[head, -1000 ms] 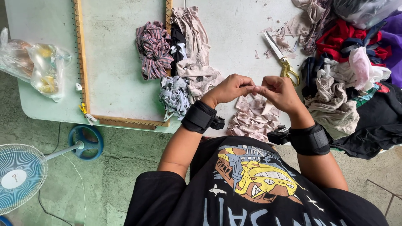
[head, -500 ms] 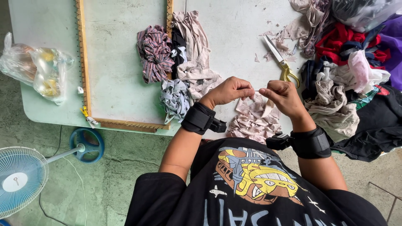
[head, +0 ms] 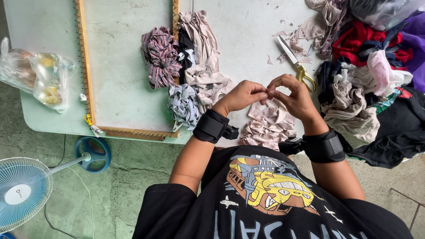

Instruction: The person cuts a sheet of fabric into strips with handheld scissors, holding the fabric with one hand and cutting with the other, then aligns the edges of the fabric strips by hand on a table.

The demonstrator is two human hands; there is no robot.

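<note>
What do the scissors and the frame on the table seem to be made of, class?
Scissors: blades look like bare steel, bright and grey; handles have a shiny gold finish, metal or coated, unclear. Frame: probably wood, tan and matt, with a row of small pins along its edge.

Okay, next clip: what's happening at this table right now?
A person sits at a pale table, the left hand and right hand brought together fingertip to fingertip, pinching something small, probably a scrap of cloth, above a pile of pinkish fabric strips. Gold-handled scissors lie just beyond the hands. Bundles of fabric strips rest against a wooden frame, with heaped cloth on the right.
</note>
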